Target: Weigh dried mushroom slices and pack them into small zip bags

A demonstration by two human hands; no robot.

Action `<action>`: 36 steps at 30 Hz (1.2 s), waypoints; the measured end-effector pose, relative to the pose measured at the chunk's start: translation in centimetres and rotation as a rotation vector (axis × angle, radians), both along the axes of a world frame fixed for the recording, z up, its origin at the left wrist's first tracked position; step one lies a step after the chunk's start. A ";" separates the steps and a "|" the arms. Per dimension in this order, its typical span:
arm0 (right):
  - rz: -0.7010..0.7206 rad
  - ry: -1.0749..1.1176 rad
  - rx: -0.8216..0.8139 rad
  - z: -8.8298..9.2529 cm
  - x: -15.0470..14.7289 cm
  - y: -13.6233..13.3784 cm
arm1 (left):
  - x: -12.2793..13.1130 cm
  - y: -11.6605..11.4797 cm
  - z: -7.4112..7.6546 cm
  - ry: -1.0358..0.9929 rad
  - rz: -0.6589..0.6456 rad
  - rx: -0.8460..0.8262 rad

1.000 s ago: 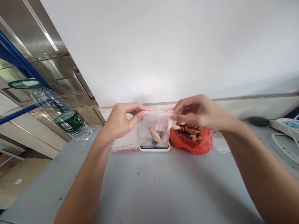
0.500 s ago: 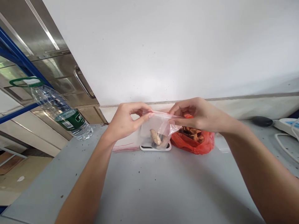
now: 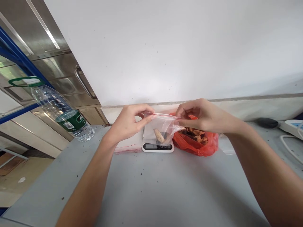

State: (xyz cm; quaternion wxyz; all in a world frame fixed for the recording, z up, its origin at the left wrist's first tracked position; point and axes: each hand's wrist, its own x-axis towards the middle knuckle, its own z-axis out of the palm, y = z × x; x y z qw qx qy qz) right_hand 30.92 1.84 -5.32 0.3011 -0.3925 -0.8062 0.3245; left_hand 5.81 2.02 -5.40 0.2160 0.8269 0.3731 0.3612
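Observation:
A clear zip-lock bag (image 3: 151, 130) hangs between my two hands, holding a pale brown piece (image 3: 159, 135) and something darker beside it. My left hand (image 3: 134, 121) pinches the left end of the bag's red-lined top edge. At the right end of that edge, my right hand (image 3: 197, 115) has its thumb and fingers closed on the plastic. Just below and behind the bag is a white digital scale (image 3: 158, 150) with a dark display; whether the bag touches it I cannot tell. An open red plastic bag (image 3: 205, 149) of dried brown pieces (image 3: 197, 135) stands under my right hand.
Flat zip-lock bags (image 3: 127, 148) with red lines lie left of the scale. A large water bottle (image 3: 73, 121) stands at the table's left edge. A black mouse-like object (image 3: 267, 122) and a white device with a cable (image 3: 292, 126) are at the right. A white wall rises behind.
The zip-lock bag has risen slightly, uncovering more of the scale's display. My right hand has shifted slightly right, and the bag's top edge looks straighter.

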 end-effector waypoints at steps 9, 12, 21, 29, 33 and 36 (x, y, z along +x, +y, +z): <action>0.033 -0.020 0.025 -0.3 -0.8 0.2 | 0.3 -0.5 0.4 0.097 0.055 0.043; 0.031 -0.045 0.107 -0.5 -0.7 0.3 | 0.3 -0.5 0.3 0.077 0.029 0.057; 0.037 0.015 0.068 -0.4 -1.3 0.0 | 0.2 -0.4 -0.1 0.075 -0.026 0.175; 0.041 0.015 0.117 -0.5 -1.1 -0.1 | 0.1 -0.1 -0.1 -0.003 -0.005 0.024; 0.027 0.024 0.066 -0.4 -1.1 -0.2 | -0.4 -0.1 0.1 -0.027 -0.007 0.053; 0.077 0.007 0.096 -0.6 -1.4 0.0 | -0.3 -0.3 0.1 -0.003 -0.016 0.100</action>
